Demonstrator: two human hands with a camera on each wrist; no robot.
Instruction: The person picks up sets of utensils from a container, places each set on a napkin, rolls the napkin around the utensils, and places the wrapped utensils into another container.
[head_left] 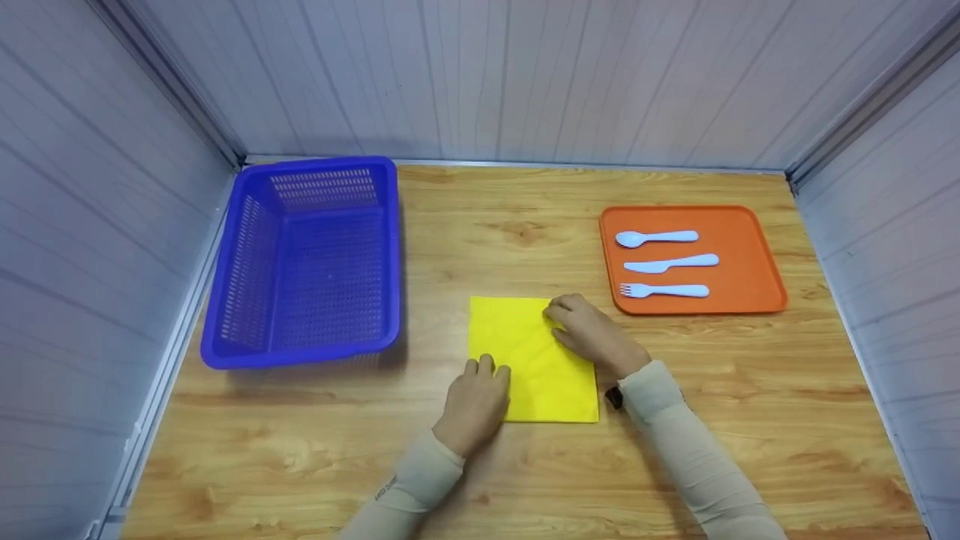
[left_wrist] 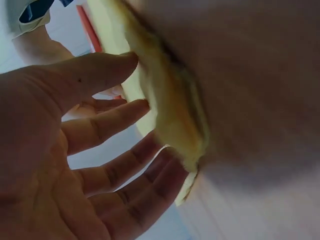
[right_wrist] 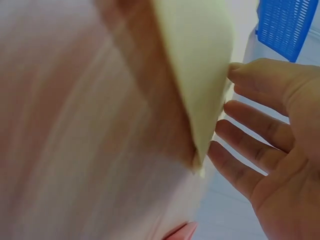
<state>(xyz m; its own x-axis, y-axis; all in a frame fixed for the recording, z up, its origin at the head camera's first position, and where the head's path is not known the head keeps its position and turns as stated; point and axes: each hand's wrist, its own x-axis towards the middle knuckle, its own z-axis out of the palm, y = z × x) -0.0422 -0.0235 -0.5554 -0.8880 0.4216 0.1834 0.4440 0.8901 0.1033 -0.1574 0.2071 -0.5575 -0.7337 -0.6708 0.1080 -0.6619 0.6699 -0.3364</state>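
A flat, square yellow cloth (head_left: 536, 375) lies on the wooden table, apparently folded in layers. On its lower left side rest the fingertips of my left hand (head_left: 474, 405). My right hand (head_left: 592, 334) touches its upper right corner. In the left wrist view the thumb and fingers of the left hand (left_wrist: 55, 135) are spread against the cloth (left_wrist: 175, 115), whose edge looks thick and layered. Seen from the right wrist, the right hand (right_wrist: 280, 135) has its fingers extended, their tips on the cloth (right_wrist: 200, 65).
Left of the cloth stands a blue plastic basket (head_left: 394, 262) with slotted walls. To the right lies an orange tray (head_left: 742, 262) carrying a white spoon (head_left: 660, 238), knife (head_left: 671, 263) and fork (head_left: 667, 290). Pale panel walls (head_left: 517, 82) bound the table at the back and sides.
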